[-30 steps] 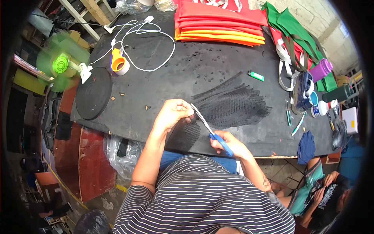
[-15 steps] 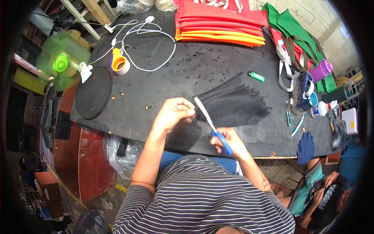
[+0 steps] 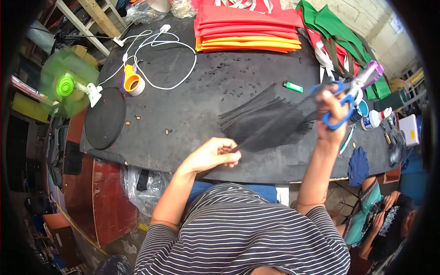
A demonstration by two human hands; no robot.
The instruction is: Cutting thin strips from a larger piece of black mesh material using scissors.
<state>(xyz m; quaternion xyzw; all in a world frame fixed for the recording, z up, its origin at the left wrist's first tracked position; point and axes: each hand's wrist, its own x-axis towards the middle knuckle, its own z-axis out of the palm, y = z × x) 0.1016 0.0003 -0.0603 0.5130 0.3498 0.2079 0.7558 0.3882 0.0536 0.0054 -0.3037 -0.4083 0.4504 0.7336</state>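
A strip of black mesh fabric stretches between my two hands, low over the table. My left hand is closed, pinching its near end between thumb and fingers. My right hand, raised at the right and blurred, is closed round scissors with blue handles. The mesh's far end reaches this hand, but whether its fingers grip it I cannot tell. Under the strip lies a fanned stack of black mesh pieces, partly covered by it. A green lighter lies just beyond the stack.
Red and orange folded fabric is piled at the back. Green fabric, a blue cup and a white bottle sit at the right. Leftward are a tape roll, a white cable, a black disc and a green fan.
My right hand has swung up and to the right with the scissors, away from my left hand. The mesh that hung near my left hand is now drawn out across the stack.
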